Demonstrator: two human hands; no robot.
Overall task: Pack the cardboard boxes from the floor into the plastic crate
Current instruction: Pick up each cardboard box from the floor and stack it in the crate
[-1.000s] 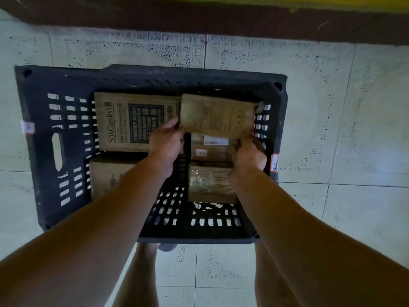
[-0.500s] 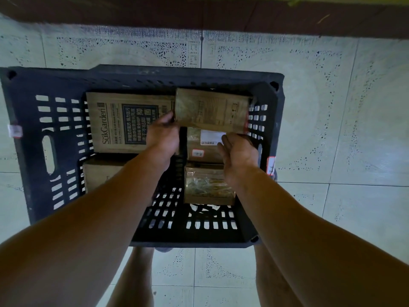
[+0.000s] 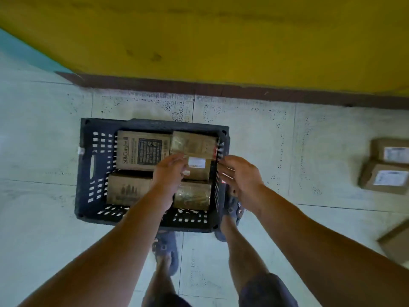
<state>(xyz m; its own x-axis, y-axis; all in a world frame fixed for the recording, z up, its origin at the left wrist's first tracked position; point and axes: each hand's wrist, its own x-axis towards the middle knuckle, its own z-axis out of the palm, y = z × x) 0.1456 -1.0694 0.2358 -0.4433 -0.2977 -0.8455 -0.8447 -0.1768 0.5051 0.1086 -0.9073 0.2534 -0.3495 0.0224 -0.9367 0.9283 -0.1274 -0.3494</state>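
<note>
A dark slotted plastic crate (image 3: 89, 167) stands on the tiled floor and holds several cardboard boxes. A printed box (image 3: 141, 150) lies at the back left, a small brown box (image 3: 194, 144) at the back right corner. A box with a white label (image 3: 198, 168) and a shiny wrapped box (image 3: 192, 196) lie in front of it. My left hand (image 3: 169, 173) hovers over the crate's middle, fingers apart, holding nothing. My right hand (image 3: 240, 177) is open above the crate's right wall. Two labelled cardboard boxes (image 3: 386, 178) lie on the floor at the far right.
A yellow wall with a dark skirting board (image 3: 221, 89) runs behind the crate. Another cardboard piece (image 3: 396, 242) shows at the right edge. My sandalled feet (image 3: 166, 251) stand just in front of the crate.
Both hands have let go of the small brown box, which now rests in the crate's back right corner. The hands have drawn back and the view has risen and pulled away.
</note>
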